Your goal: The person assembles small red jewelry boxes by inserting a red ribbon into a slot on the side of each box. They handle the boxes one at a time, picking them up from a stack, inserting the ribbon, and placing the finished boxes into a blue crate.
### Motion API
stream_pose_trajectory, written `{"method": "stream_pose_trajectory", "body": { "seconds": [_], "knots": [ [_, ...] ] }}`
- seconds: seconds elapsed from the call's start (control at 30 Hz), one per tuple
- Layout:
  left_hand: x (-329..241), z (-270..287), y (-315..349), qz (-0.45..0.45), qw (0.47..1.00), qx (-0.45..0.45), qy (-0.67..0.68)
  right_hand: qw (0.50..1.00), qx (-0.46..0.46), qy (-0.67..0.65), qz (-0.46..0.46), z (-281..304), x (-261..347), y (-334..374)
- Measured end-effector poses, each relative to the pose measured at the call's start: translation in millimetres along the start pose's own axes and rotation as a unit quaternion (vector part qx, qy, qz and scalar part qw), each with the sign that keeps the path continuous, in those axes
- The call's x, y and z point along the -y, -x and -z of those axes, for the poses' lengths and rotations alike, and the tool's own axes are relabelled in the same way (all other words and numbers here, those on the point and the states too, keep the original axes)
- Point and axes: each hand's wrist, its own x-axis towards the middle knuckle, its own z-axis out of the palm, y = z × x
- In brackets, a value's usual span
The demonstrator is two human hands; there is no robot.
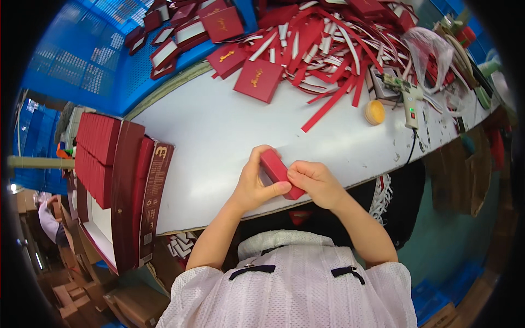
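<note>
Close to the table's front edge, a small red box (278, 169) is held up on a slant between both hands. My left hand (256, 183) wraps round its left side, with the thumb lying across the near part. On the other side, my right hand (314, 183) has its fingers curled in and pressed against the box's right edge. What the right fingertips pinch there, if anything beyond the box edge, is hidden. Beyond the hands, a flat red box lid (259, 81) with gold lettering lies on the white table (202, 142).
Red and white strips (328, 49) are heaped at the back. A blue crate (131, 71) holds open red boxes at back left. A carton (123, 191) packed with red pieces stands at left. A yellow round tub (374, 112) and a corded glue gun (410, 104) lie at right.
</note>
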Motion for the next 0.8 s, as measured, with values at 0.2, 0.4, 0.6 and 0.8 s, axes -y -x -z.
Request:
{"method": "stream_pose_trajectory", "body": {
  "seconds": [0.2, 0.4, 0.6, 0.8],
  "knots": [
    [4.2, 28.8, 24.3, 0.062, 0.988, 0.084, 0.114, 0.788, -0.179, 0.555, 0.198, 51.8, 10.7, -31.6],
    [-30.2, 66.3, 84.3, -0.041, 0.987, -0.01, 0.156, 0.706, -0.071, 0.687, 0.158, 69.0, 2.7, -55.5],
    [-118.1, 169.8, 175.6, -0.242, 0.842, -0.462, 0.137, 0.647, -0.056, 0.736, 0.191, 71.9, -8.5, -61.1],
    [-146.8, 211.3, 197.9, -0.06, 0.892, -0.448, 0.012, 0.871, -0.118, 0.444, 0.175, 34.3, 18.8, -55.5]
  ]
}}
